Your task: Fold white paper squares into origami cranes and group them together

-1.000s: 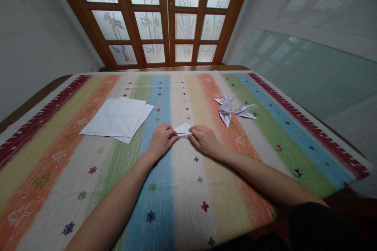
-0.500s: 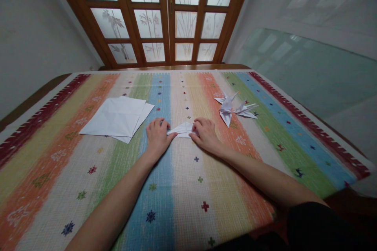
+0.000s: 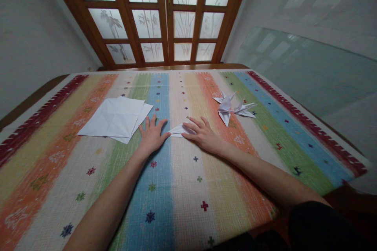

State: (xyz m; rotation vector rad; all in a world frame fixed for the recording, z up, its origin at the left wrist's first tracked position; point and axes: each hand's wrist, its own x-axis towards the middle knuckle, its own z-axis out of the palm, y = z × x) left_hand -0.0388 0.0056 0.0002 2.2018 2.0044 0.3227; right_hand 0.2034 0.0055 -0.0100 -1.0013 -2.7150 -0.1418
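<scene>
A small folded piece of white paper [image 3: 177, 130] lies on the striped tablecloth between my hands. My left hand [image 3: 152, 135] is at its left tip, fingers spread and the thumb touching or very near the point. Across its right part rests my right hand [image 3: 203, 134], with the fingers stretched out and pressing it down. The right end of the paper is hidden under those fingers.
Left of my hands lie flat sheets of white paper [image 3: 114, 115], stacked askew. Two folded paper cranes [image 3: 225, 110] sit at the right. The striped tablecloth [image 3: 188, 188] covers the table; wooden glazed doors [image 3: 166, 27] stand behind it.
My left hand has let go of the paper's left end and spread its fingers, shifting slightly left. My right hand has opened from a pinch and slid a little left over the paper.
</scene>
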